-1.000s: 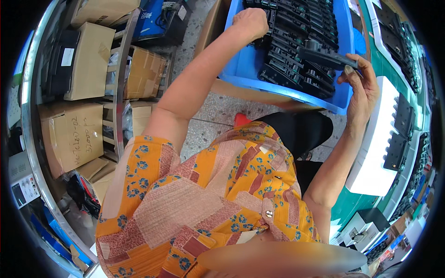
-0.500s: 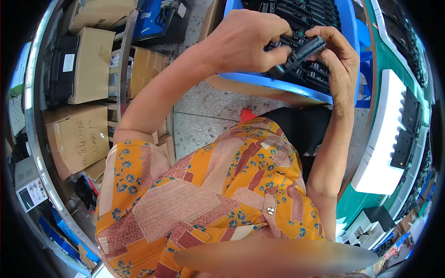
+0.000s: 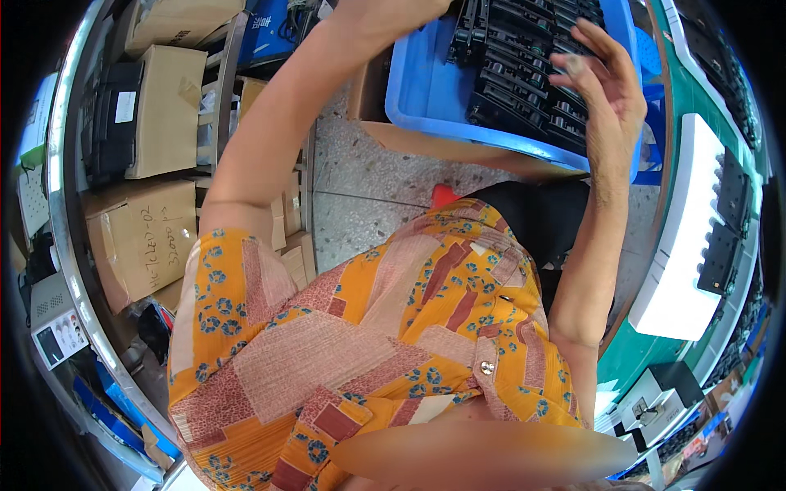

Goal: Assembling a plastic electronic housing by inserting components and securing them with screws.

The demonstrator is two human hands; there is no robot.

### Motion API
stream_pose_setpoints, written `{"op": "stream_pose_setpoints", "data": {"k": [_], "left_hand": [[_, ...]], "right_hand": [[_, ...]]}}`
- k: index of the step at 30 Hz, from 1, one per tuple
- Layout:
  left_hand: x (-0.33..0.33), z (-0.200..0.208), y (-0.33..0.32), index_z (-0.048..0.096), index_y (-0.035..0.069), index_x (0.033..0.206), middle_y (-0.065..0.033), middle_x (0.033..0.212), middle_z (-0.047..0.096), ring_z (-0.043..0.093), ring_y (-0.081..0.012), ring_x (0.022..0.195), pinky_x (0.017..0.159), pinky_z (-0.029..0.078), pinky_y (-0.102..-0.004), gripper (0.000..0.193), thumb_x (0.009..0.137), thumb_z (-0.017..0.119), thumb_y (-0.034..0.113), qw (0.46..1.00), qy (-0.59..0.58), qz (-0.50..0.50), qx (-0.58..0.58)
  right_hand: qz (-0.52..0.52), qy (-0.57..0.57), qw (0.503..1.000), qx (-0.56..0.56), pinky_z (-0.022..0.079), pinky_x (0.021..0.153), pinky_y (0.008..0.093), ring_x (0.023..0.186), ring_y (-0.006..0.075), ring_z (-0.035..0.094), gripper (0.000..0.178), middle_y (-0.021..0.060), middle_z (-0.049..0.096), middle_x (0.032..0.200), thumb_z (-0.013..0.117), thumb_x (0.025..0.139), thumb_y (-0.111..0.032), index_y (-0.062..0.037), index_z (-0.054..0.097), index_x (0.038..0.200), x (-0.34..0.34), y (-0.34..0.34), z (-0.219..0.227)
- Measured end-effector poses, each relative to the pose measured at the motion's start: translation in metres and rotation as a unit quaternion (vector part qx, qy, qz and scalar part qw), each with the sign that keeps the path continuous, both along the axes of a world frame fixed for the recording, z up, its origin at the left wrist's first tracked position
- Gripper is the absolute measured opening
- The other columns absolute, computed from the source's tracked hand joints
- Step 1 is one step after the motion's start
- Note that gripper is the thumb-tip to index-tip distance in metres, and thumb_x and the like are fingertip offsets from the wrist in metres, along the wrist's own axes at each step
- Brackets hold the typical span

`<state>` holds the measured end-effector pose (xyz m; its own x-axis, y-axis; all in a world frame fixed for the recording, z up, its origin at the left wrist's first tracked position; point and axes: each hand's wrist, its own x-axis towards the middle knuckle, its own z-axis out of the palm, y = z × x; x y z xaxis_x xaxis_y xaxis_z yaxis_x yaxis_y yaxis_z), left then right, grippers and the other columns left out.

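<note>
A blue plastic bin (image 3: 426,119) stands at the top of the view, with rows of black plastic parts (image 3: 516,90) packed in its middle and right side. Over the bin's far left corner is my left hand (image 3: 393,11), cut off by the upper edge, so its fingers and anything in them are mostly hidden. My right hand (image 3: 612,102) hovers above the bin's right side. Its thumb and fingers are spread, with nothing visible between them. Below the thumb lie the nearest black parts.
Cardboard boxes (image 3: 141,241) fill a metal-edged rack on the left. On the right, a green-topped bench (image 3: 634,360) carries a white notched tray (image 3: 675,237) with black parts along its side. Speckled floor (image 3: 360,196) shows below the bin.
The black cylindrical part that was between both hands is no longer visible there. My left hand has moved up and left, partly out of view. My right hand's fingers have opened.
</note>
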<state>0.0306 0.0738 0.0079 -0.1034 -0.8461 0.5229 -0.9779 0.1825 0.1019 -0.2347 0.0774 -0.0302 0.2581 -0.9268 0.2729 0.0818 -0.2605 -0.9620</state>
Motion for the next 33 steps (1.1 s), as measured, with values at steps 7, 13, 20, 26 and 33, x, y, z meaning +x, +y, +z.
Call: {"op": "stream_pose_setpoints", "data": {"k": [7, 13, 20, 26, 33], "left_hand": [[0.013, -0.078, -0.066, 0.072, -0.007, 0.078, -0.0336, 0.08, 0.068, 0.07, -0.0479, 0.078, 0.075, 0.057, -0.0548, 0.026, 0.076, 0.061, 0.017, 0.992, -0.002, 0.021, 0.125], [0.01, -0.125, -0.101, 0.075, -0.004, 0.082, -0.0312, 0.087, 0.07, 0.072, -0.0464, 0.086, 0.077, 0.059, -0.0512, 0.025, 0.083, 0.06, 0.015, 0.977, 0.029, 0.058, 0.202], [0.015, -0.187, -0.131, 0.078, 0.003, 0.083, -0.0274, 0.09, 0.073, 0.074, -0.0412, 0.089, 0.077, 0.06, -0.0504, 0.021, 0.085, 0.061, 0.014, 0.951, -0.063, 0.007, 0.302], [0.0, -0.164, -0.129, 0.079, 0.003, 0.085, -0.025, 0.094, 0.074, 0.074, -0.0392, 0.095, 0.081, 0.06, -0.0484, 0.022, 0.087, 0.061, 0.015, 0.881, 0.032, 0.105, 0.459], [-0.01, -0.192, -0.139, 0.078, 0.002, 0.087, -0.0259, 0.095, 0.074, 0.073, -0.0395, 0.094, 0.081, 0.06, -0.0474, 0.024, 0.09, 0.06, 0.017, 0.946, -0.035, 0.045, 0.318]], "right_hand": [[-0.069, -0.006, 0.997, 0.04, 0.062, 0.072, 0.0311, 0.088, 0.02, 0.074, 0.029, 0.0138, 0.073, 0.111, 0.071, 0.097, -0.011, 0.001, 0.069, 0.123, -0.042, 0.013, -0.028], [-0.087, 0.012, 0.994, 0.07, 0.061, 0.071, 0.0302, 0.085, 0.0186, 0.073, 0.022, 0.0117, 0.073, 0.103, 0.069, 0.098, -0.008, 0.0011, 0.07, 0.118, -0.051, 0.024, -0.038], [-0.09, -0.01, 0.992, 0.083, 0.06, 0.069, 0.0297, 0.082, 0.0173, 0.072, 0.02, 0.0106, 0.073, 0.099, 0.071, 0.097, -0.009, 0.0013, 0.071, 0.115, -0.056, 0.034, -0.044], [-0.112, 0.015, 0.989, 0.095, 0.06, 0.07, 0.0295, 0.081, 0.0166, 0.072, 0.019, 0.0103, 0.073, 0.097, 0.072, 0.097, -0.011, 0.0002, 0.072, 0.112, -0.062, 0.042, -0.044], [-0.132, 0.006, 0.987, 0.09, 0.06, 0.07, 0.0298, 0.08, 0.017, 0.072, 0.019, 0.011, 0.073, 0.098, 0.072, 0.097, -0.01, 0.0004, 0.072, 0.112, -0.071, 0.044, -0.045]]}}
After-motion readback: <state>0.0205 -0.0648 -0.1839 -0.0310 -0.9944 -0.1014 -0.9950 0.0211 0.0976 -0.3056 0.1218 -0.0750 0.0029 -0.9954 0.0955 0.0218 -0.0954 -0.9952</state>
